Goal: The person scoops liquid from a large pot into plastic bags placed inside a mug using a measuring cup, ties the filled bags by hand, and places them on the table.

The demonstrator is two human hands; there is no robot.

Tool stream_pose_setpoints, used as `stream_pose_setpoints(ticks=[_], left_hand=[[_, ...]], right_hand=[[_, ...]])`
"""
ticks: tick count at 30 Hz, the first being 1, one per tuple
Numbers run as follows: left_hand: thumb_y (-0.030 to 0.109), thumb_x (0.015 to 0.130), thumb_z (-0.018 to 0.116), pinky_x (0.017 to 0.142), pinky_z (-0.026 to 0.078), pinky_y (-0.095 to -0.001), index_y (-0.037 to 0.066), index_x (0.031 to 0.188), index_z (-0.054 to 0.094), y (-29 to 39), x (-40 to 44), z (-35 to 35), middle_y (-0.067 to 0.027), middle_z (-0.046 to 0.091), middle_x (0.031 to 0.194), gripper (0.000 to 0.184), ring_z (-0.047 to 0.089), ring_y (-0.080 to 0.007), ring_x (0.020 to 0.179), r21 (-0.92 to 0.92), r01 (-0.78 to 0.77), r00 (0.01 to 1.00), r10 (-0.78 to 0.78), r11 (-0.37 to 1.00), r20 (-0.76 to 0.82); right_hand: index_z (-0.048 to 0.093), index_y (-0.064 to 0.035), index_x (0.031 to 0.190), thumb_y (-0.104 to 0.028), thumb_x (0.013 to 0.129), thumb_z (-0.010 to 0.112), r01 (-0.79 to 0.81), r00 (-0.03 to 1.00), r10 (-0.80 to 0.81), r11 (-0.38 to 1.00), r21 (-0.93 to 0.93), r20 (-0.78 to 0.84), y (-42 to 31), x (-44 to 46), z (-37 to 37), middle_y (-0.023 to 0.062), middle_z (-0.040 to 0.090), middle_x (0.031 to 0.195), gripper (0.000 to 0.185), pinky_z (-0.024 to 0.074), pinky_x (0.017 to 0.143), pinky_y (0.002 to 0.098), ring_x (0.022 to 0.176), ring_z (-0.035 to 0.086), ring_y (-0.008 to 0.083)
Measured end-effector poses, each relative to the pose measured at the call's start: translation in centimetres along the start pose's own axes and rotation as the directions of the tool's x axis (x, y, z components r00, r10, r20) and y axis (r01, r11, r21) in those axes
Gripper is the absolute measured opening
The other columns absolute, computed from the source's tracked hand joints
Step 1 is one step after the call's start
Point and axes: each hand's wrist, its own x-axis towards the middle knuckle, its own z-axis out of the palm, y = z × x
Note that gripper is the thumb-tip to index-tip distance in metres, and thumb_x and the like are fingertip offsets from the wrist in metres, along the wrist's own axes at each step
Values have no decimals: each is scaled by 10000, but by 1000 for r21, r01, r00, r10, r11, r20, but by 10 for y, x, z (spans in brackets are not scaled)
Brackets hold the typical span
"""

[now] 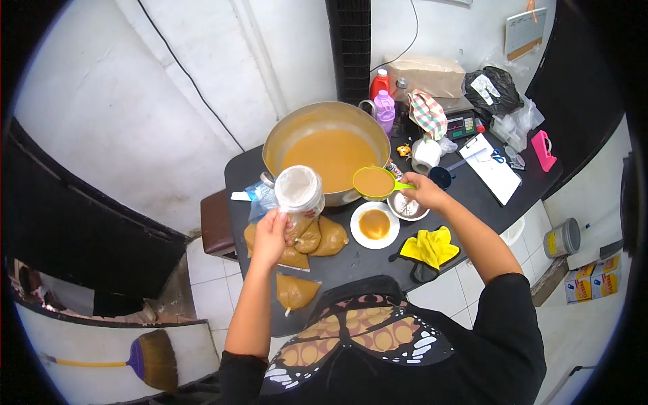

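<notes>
My left hand [271, 236] grips a clear plastic jar [297, 192] that looks lined with thin plastic, holding it by the pot's front rim. My right hand [424, 191] is closed on the handle of a yellow-green dipper [373, 182], which is full of brown liquid and held level over the pot's right front edge. The large metal pot [273, 145] contains more of this brown liquid [331, 152]. Below my left hand lie several tied plastic bags [329, 237] of brown liquid, with another bag [297, 291] nearer me.
A white plate [358, 235] with a brown puddle and a metal bowl [408, 210] sit right of the bags. Yellow-and-black cloth [428, 250] lies nearby. Bottles [384, 111], a scale [462, 125], a toilet roll [425, 154], a dark mug [441, 177] and a clipboard [489, 169] stand farther right.
</notes>
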Motion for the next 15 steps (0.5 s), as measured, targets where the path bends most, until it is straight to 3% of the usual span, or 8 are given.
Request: stream_pose_setpoints(ticks=[5,9,10,12,13,15], left_hand=[[236,922,463,447,416,-230,42,811,541,5,34,7,-13,522,690,237,463,-68,528,75,-13,1000,15,997,-24],[242,921,464,444,410,-223,53,794,534,7,57,13,-5,519,674,238,452,-66,514,126,-15,1000,18,992,-25],[244,923,462,446,412,-225,57,782,528,6,63,15,-3,517,670,243,443,-65,500,137,-22,1000,24,990,-15],[240,918,470,439,409,-234,49,771,531,-14,84,17,-8,527,671,249,458,-73,494,247,-109,993,117,963,-18],[239,915,474,435,408,-239,44,766,532,-16,91,19,-11,532,672,252,466,-78,491,302,-152,986,164,941,-17],[236,909,484,427,407,-252,31,762,537,-18,98,24,-19,539,666,257,475,-92,477,343,-195,976,216,919,-22]], right_hand=[[502,-16,967,-40,802,591,-10,1000,12,994,105,-11,-19,-2,-13,45,583,827,189,469,479,254,700,566,100],[534,-16,913,-43,814,582,162,986,-157,983,87,-58,-53,13,-30,42,604,841,112,442,696,253,771,558,103],[540,-10,924,-51,813,585,106,994,-105,994,40,-43,-89,5,-33,38,607,842,126,442,683,255,765,543,89],[545,-7,931,-63,810,588,217,976,-215,975,50,-40,-94,28,-42,28,599,816,140,432,669,247,745,530,85],[554,-1,925,-79,806,590,167,986,-167,986,11,-26,-112,29,-45,30,592,819,146,421,669,239,739,522,89],[565,1,911,-94,798,593,218,976,-218,976,11,-2,-123,47,-51,37,590,836,149,417,703,247,764,527,103]])
